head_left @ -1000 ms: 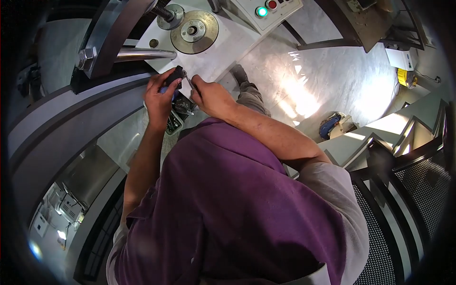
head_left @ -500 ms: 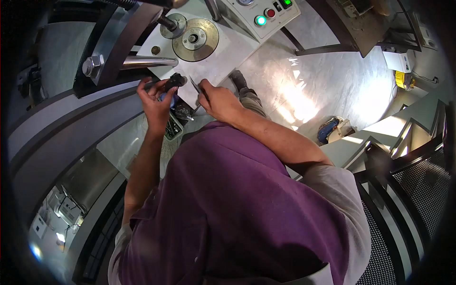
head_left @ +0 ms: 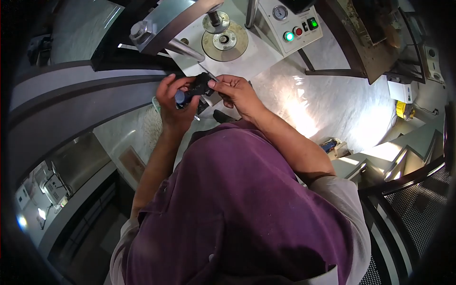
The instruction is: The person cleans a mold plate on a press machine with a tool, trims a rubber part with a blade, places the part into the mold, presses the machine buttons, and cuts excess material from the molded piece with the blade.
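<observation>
Between thumb and fingers, my left hand (head_left: 178, 102) grips a small black part (head_left: 200, 84), with a bluish round piece (head_left: 180, 97) beside it. My right hand (head_left: 235, 95) pinches a thin pointed metal tool (head_left: 208, 71) at the right side of the black part, the thumb close against that part. Both hands are nearly together in front of the purple apron (head_left: 247, 190). Beyond them is a white machine table (head_left: 259, 50) with a round metal disc (head_left: 240, 45) on it.
A control panel (head_left: 297, 35) with a lit green button, a red button and a gauge stands behind the disc. A thick metal rod (head_left: 187, 50) and a large bolt (head_left: 139, 30) are ahead of my left hand. Black mesh chairs (head_left: 420, 194) are at the right.
My right hand has come in against the black part, bringing the tool onto it. The black part is turned differently in my left hand. The whole view has shifted, so the machine sits further right.
</observation>
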`<state>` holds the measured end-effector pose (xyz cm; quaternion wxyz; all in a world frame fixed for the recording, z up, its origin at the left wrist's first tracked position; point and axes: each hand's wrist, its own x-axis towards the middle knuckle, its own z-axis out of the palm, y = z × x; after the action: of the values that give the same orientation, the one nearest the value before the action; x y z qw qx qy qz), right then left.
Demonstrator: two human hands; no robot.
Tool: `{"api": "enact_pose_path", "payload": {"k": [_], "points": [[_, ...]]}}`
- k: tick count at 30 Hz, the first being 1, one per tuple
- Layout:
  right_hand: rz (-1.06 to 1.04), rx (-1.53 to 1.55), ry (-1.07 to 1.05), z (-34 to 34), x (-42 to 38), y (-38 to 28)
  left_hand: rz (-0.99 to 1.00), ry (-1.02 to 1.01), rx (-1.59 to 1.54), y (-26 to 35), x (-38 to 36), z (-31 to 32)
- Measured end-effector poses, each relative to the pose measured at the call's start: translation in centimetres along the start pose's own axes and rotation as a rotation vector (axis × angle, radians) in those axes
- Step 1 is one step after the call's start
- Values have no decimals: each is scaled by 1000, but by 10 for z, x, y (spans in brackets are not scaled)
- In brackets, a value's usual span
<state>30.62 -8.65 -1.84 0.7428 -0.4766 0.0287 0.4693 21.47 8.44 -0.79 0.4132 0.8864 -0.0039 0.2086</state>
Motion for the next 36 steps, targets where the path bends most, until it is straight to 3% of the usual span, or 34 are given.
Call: {"api": "enact_pose_path", "payload": {"k": [1, 3, 9, 13, 15, 16, 18, 19, 24, 27, 33, 35, 36], "points": [[2, -6, -2, 1, -1, -1, -2, 7, -1, 3, 0, 1], [42, 64, -20, 1, -2, -2, -281, 93, -326, 7, 0, 1], [7, 118, -31, 4, 0, 5, -546, 15, -755, 12, -7, -1], [23, 43, -12, 0, 2, 11, -693, 39, -745, -2, -11, 1], [-301, -404, 283, -6, 4, 22, -721, 199, -652, -13, -10, 3], [-301, -400, 290, -13, 5, 29, -721, 191, -652, -17, -8, -1], [-347, -653, 371, -25, 0, 37, -262, 84, 336, -20, -1, -7], [-274, -809, 352, -27, -4, 35, -129, 78, 404, -19, 5, -4], [-38, -706, 188, -14, -9, 34, 5, -134, 276, -36, 19, 11], [-240, -1011, 192, -10, 3, 51, 17, -247, 220, -35, 27, 14], [-266, -1052, 199, -12, 9, 57, -129, -174, 83, -46, 19, 25], [-274, -1060, 191, -14, 10, 59, 62, -150, 248, -49, 15, 27], [-286, -1071, 177, -15, 11, 60, 64, -148, 246, -46, 16, 28]]}}
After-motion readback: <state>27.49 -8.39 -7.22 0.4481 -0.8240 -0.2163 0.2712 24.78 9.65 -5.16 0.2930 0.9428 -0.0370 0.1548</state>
